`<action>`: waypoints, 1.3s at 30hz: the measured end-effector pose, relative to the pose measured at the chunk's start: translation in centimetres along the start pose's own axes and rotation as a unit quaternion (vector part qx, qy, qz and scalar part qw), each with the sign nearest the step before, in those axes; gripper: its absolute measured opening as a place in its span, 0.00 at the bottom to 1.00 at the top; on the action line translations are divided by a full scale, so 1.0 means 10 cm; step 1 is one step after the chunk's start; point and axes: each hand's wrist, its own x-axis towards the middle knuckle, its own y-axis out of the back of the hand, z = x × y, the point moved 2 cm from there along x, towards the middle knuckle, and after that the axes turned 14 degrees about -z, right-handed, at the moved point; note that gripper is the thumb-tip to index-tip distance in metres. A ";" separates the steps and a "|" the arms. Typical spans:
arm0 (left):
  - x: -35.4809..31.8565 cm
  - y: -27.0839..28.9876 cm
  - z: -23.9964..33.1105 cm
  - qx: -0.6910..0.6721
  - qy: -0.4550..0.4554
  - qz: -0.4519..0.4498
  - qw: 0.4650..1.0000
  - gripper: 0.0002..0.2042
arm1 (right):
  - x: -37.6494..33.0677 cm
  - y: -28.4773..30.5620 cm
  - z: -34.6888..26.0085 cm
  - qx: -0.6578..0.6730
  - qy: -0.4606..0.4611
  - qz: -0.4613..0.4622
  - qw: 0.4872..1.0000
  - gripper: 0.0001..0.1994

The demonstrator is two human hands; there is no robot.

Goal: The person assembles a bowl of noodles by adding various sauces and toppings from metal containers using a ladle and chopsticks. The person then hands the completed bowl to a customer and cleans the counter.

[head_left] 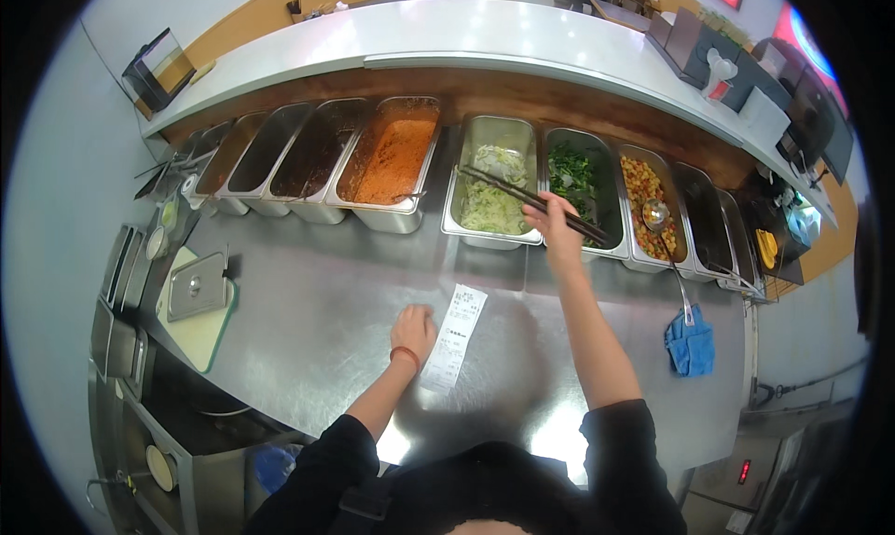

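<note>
My right hand (pixel 556 226) grips a pair of long dark chopsticks (pixel 503 185). Their tips reach over a steel pan of pale green shredded vegetable (pixel 494 209), and the thick ends lie above the neighbouring pan of chopped dark green leaves (pixel 572 176). Fingers curled in, my left hand (pixel 413 331) rests on the steel counter (pixel 308 302) with nothing seen in it. Just right of it lies a long printed paper slip (pixel 454 339). A red band circles my left wrist.
Left of centre stands an orange-red sauce pan (pixel 399 157) beside several darker pans. Rightward, a ladle (pixel 655 214) sits in a pan of diced mixed vegetables (pixel 641 183), its handle end over a blue cloth (pixel 690 344). A steel lid (pixel 198 287) lies on a cutting board (pixel 216 335) at left.
</note>
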 end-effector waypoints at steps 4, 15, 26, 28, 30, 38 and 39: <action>0.01 0.02 0.00 0.042 0.002 -0.004 0.999 0.05 | 0.17 -0.21 0.17 -0.006 -0.043 0.007 0.999 0.11; -0.03 -0.05 -0.10 0.026 0.033 -0.049 0.998 0.10 | -0.47 0.13 0.18 0.119 -0.050 0.107 0.986 0.17; -0.15 -0.07 -0.38 -0.021 0.057 -0.144 0.988 0.19 | -2.62 1.09 -0.28 0.306 0.000 0.350 0.885 0.17; -0.12 -0.07 -0.30 -0.002 0.035 -0.185 0.982 0.19 | -2.98 1.21 -0.34 0.310 0.025 0.395 0.864 0.17; -0.14 -0.05 -0.23 0.063 0.028 -0.210 0.975 0.20 | -3.28 1.24 -0.38 0.313 0.045 0.422 0.849 0.16; 0.00 -0.31 -0.43 0.107 0.003 -0.278 0.955 0.29 | -3.78 1.07 -0.34 0.325 0.064 0.450 0.829 0.16; 0.06 -0.35 -0.44 0.146 0.006 -0.279 0.949 0.31 | -3.80 1.07 -0.35 0.325 0.067 0.453 0.827 0.16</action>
